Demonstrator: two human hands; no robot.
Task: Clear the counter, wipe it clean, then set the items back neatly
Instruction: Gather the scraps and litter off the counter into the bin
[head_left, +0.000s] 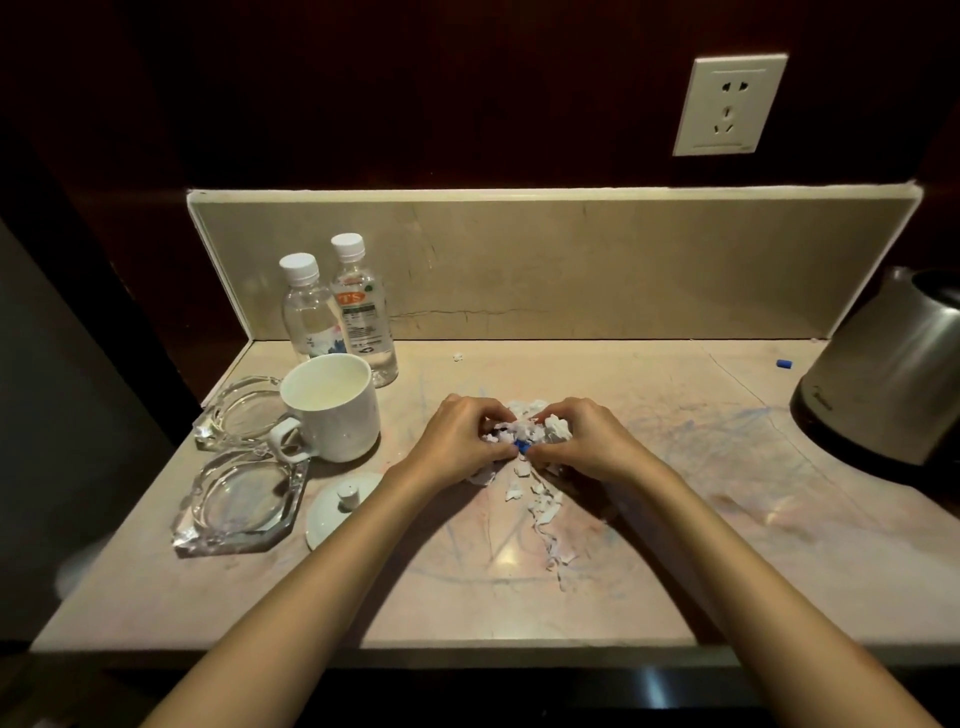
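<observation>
Torn white paper scraps (543, 506) lie in a loose pile at the middle of the beige counter (675, 571), with a small blue piece (522, 448) among them. My left hand (460, 439) and my right hand (582, 441) meet over the pile, fingers curled round a clump of scraps (524, 423). More scraps trail toward the front edge. Blue scribble marks cover the counter surface.
On the left stand two water bottles (358, 312), a white mug (332, 405), its lid (340, 506) and two glass ashtrays (239, 504). A steel kettle (883, 374) sits at the right, a blue bit (785, 365) beside it. A wall socket (727, 104) is above.
</observation>
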